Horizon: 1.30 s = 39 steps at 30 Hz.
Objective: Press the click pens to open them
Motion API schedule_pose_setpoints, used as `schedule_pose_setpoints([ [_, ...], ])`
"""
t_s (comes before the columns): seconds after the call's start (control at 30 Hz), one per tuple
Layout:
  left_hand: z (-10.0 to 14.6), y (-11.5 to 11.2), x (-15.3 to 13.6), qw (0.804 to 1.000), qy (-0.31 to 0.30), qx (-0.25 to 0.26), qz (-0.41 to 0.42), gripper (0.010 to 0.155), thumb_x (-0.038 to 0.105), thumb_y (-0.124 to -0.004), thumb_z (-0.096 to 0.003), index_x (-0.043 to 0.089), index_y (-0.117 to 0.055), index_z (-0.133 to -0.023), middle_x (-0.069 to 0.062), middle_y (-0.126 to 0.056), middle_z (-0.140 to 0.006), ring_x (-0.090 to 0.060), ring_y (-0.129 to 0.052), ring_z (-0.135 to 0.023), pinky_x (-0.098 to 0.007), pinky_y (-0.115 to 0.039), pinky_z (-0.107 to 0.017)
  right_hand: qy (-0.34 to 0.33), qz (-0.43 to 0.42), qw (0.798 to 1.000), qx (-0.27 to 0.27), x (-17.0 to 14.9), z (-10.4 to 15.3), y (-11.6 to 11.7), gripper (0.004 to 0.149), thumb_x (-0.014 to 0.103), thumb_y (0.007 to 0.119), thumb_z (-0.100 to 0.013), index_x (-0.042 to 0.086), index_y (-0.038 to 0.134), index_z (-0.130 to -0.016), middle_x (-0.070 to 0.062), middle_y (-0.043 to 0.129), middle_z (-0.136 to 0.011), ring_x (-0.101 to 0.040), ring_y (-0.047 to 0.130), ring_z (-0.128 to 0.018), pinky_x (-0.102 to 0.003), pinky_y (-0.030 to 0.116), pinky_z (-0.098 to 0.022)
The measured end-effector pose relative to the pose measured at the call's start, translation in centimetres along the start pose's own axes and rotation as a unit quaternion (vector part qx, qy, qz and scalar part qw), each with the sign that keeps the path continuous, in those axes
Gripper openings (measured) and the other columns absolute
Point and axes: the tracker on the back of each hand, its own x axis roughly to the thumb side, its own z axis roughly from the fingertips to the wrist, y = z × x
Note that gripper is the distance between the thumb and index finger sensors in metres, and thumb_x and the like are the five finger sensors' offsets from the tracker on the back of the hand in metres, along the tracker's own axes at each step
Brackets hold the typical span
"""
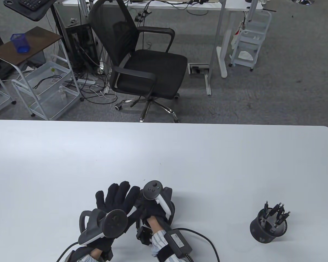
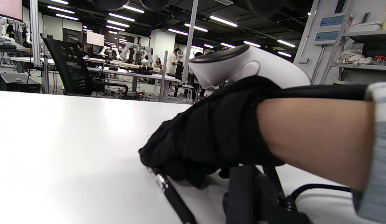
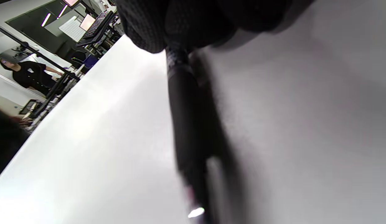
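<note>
My right hand (image 1: 151, 212) grips one end of a black click pen (image 2: 171, 193), which slants down to the white table (image 1: 164, 152). The right wrist view shows the fingers (image 3: 180, 21) closed around the pen's (image 3: 190, 124) end, with the barrel running toward the camera. In the table view the hands hide the pen. My left hand (image 1: 117, 195) lies just left of the right hand with its fingers stretched out, holding nothing that I can see. A black pen cup (image 1: 268, 226) with several click pens (image 1: 276, 211) stands at the front right of the table.
A cable (image 1: 205, 240) trails from my right wrist across the table's front. Beyond the table's far edge stands a black office chair (image 1: 142, 62), with white carts at the left (image 1: 43, 90).
</note>
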Motion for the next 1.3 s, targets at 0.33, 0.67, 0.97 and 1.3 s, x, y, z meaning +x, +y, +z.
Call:
schedule_pose_setpoints([
  [0.33,0.1,0.1,0.0,1.000,-0.001,0.001,0.003,0.069,0.059,-0.053,-0.0698,0.029,-0.028,-0.126,-0.019,-0.029,-0.133,-0.057,-0.037,-0.118,-0.081,-0.029,-0.075,0.003,-0.003,1.000,-0.001,-0.1,-0.1,0.0,0.055,0.027,0.077,-0.063,0.005,0.054,-0.108,-0.011,0.076,-0.078,-0.014,0.086,-0.049,-0.025,0.078,-0.040],
  [0.67,0.1,0.3,-0.2,1.000,0.001,0.004,0.009,0.069,0.059,-0.053,-0.0698,0.029,-0.028,-0.126,-0.019,-0.029,-0.133,-0.057,-0.037,-0.118,-0.081,-0.029,-0.075,0.006,-0.054,0.998,0.028,-0.5,-0.2,-0.7,0.061,0.028,0.076,-0.063,0.000,0.050,-0.111,-0.018,0.074,-0.084,-0.021,0.085,-0.056,-0.032,0.077,-0.044],
  [0.97,0.2,0.6,-0.4,1.000,0.000,0.008,0.015,0.069,0.059,-0.053,-0.0698,0.029,-0.028,-0.126,-0.019,-0.029,-0.133,-0.057,-0.038,-0.118,-0.081,-0.029,-0.075,0.016,-0.051,0.998,0.019,-1.6,0.8,-3.1,0.073,0.031,0.073,-0.064,-0.009,0.039,-0.115,-0.029,0.062,-0.096,-0.035,0.080,-0.069,-0.045,0.071,-0.055],
  [1.3,0.2,0.6,-0.3,1.000,-0.002,0.007,0.013,0.069,0.059,-0.053,-0.0699,0.029,-0.028,-0.126,-0.019,-0.029,-0.133,-0.057,-0.038,-0.118,-0.081,-0.029,-0.075,0.031,0.087,0.994,-0.059,-1.1,6.3,-13.4,0.073,0.032,0.075,-0.063,-0.005,0.042,-0.117,-0.035,0.049,-0.110,-0.052,0.066,-0.092,-0.066,0.055,-0.069],
])
